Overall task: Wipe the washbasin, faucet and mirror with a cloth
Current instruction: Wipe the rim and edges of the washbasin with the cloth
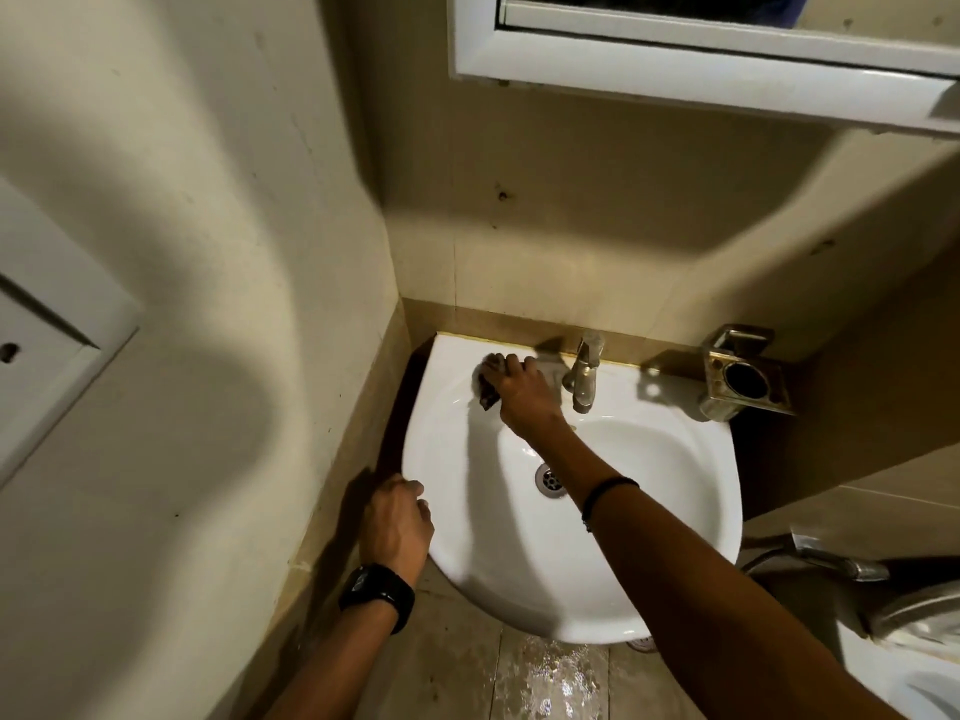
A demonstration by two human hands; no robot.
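A white washbasin hangs in the corner, with a drain in its bowl. My right hand grips a dark cloth and presses it on the basin's back left ledge, just left of the dull metal faucet. My left hand, with a black watch on its wrist, holds the basin's left rim with curled fingers. The mirror in a white frame hangs above; only its bottom strip shows.
A metal holder is fixed to the wall right of the faucet. A hose with a spray head and a toilet edge lie at the lower right. The tiled wall closes in on the left. The floor below the basin is wet.
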